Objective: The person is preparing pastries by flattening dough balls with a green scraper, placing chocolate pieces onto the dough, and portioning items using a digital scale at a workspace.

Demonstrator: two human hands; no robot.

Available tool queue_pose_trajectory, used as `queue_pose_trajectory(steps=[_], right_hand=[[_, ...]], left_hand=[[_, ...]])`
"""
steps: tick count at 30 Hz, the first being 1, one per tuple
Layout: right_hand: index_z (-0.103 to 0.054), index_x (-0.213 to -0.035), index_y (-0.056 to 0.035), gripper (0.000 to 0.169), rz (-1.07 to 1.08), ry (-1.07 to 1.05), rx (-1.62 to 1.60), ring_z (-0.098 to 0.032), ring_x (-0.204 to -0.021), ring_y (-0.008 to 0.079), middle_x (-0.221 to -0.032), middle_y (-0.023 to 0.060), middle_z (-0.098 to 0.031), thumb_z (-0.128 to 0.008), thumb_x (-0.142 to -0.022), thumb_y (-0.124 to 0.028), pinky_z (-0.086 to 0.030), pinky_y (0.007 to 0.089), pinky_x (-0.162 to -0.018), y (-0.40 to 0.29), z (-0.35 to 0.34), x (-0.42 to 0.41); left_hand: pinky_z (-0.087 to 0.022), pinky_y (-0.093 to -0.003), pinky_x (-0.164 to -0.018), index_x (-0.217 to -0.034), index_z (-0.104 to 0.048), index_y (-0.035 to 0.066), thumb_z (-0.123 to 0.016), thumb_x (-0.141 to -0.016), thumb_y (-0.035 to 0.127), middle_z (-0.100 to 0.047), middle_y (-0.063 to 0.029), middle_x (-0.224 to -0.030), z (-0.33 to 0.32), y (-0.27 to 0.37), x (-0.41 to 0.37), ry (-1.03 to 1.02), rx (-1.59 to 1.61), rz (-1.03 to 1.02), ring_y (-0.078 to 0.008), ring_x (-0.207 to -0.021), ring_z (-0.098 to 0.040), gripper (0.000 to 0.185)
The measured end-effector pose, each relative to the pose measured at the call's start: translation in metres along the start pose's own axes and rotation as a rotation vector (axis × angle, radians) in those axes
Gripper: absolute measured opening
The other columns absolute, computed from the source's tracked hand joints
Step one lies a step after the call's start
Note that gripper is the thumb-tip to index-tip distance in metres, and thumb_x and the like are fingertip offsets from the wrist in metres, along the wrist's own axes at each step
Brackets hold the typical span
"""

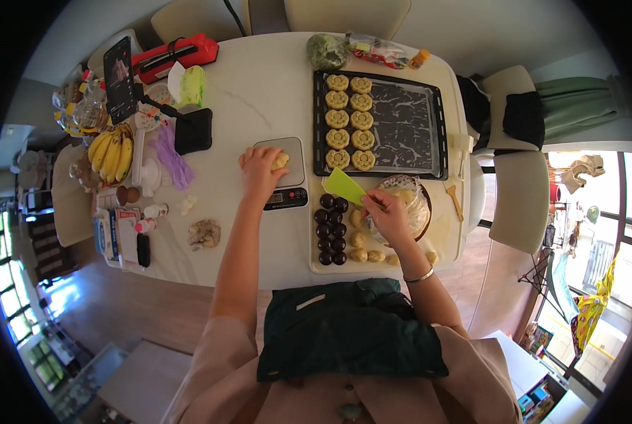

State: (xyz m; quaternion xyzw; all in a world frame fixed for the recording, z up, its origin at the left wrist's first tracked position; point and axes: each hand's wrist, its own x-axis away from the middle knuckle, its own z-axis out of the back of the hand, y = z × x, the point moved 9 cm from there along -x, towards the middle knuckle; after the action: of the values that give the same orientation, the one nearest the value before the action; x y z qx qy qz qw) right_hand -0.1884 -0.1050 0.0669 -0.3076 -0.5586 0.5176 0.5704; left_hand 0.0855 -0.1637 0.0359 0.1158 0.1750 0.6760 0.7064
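Observation:
My left hand [261,172] is over the kitchen scale [293,159], its fingers around a lump of pale dough [280,161]. Whether the dough rests on the scale plate, I cannot tell. My right hand [389,216] holds a green plastic dough scraper [344,187] over the near edge of the baking tray, beside a bowl with plastic wrap [416,212]. Left of the bowl, dark round balls [324,230] lie in two columns. Pale dough balls [358,239] lie beside them and along the near side. Molded flower-shaped pastries [362,140] stand in two columns on the black baking tray [382,174].
A wooden spatula [455,203] lies right of the bowl. At the left are a phone on a stand [120,79], bananas [111,153], a purple cloth-like item [172,157] and a bag of brownish contents [205,235]. A wrapped green vegetable [327,51] sits behind the tray.

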Motion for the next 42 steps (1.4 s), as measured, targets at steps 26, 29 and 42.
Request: queue_pose_trajectory(steps=[26,29,42], right_hand=[[-0.065,-0.093,0.0032,0.015,-0.071,-0.029,0.101,-0.056,-0.06,0.0056,-0.067,0.0012,-0.061,-0.06,-0.089,-0.01,-0.039,0.0208,-0.052,0.001,-0.009,-0.005],[-0.065,-0.092,0.0036,0.015,-0.065,-0.03,0.059,-0.057,-0.061,0.0059,-0.068,0.0011,-0.061,-0.06,-0.089,-0.011,-0.041,0.0207,-0.053,0.002,-0.015,-0.005],[-0.064,-0.092,0.0029,0.016,0.014,-0.129,0.154,-0.061,-0.056,0.0153,-0.064,0.0088,-0.061,-0.063,-0.086,-0.012,-0.046,0.0271,-0.053,0.003,-0.048,-0.017]], left_hand=[[-0.046,-0.039,-0.078,-0.102,-0.062,0.008,-0.081,-0.063,0.014,-0.061,-0.008,-0.098,0.025,-0.067,0.096,0.358,0.321,0.299,-0.0284,-0.095,-0.054,0.044],[-0.045,-0.0392,-0.08,-0.101,-0.063,0.009,-0.081,-0.064,0.019,-0.061,-0.0067,-0.094,0.035,-0.019,0.064,0.375,0.287,0.172,-0.0268,-0.092,-0.054,0.042],[-0.037,-0.0386,-0.086,-0.101,-0.067,0.014,-0.081,-0.062,0.024,-0.061,-0.002,-0.093,0.012,-0.015,0.014,0.2,0.022,0.069,-0.0211,-0.089,-0.055,0.043]])
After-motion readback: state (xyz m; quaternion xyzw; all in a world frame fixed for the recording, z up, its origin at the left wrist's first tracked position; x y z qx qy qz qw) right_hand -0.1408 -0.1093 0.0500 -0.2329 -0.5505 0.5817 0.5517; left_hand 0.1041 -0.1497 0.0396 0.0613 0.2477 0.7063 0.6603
